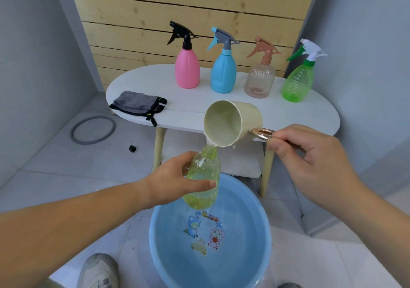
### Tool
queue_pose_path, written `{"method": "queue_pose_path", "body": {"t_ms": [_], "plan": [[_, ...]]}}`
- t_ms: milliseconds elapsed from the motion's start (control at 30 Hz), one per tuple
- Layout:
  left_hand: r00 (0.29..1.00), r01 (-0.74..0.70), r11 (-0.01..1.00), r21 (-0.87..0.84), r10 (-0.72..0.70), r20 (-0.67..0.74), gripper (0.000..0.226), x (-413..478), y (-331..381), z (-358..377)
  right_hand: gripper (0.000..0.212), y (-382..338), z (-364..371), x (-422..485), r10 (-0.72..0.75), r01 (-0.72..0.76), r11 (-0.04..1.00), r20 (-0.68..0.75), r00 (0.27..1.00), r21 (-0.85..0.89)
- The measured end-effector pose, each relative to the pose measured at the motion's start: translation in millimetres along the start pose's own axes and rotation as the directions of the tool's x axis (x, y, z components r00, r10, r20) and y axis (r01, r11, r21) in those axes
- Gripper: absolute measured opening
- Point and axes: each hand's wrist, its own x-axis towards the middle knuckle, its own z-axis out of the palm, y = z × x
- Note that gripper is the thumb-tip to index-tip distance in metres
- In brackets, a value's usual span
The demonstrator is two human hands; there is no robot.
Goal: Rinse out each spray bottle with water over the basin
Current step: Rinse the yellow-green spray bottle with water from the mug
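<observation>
My left hand (177, 181) grips a clear yellow-green bottle (205, 172) with its spray head off, held upright above the blue basin (159, 243). My right hand (310, 156) pinches the copper ring handle (263, 133) of a cream cup (228, 123). The cup is tipped to the left and water runs from its lip into the bottle's open neck. The bottle is partly filled. On the white table (310, 114) stand a pink spray bottle (187, 65), a blue one (223, 70), a clear brownish one (259, 79) and a green one (298, 81), all with spray heads on.
A folded grey cloth (137, 104) lies on the table's left end. On the tiled floor lie a grey rubber ring (92, 129) and a small black piece (132, 148). A grey shoe (98, 272) stands left of the basin. A wooden slat wall is behind.
</observation>
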Motion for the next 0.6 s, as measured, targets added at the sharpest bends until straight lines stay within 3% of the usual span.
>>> {"method": "queue_pose_path", "body": {"t_ms": [600], "plan": [[1.0,-0.01,1.0,-0.001,0.01,0.005,0.045,0.6,-0.6,0.3,0.014,7.7,-0.8,0.3,-0.03,0.03,0.999,-0.002,1.0,-0.038]]}}
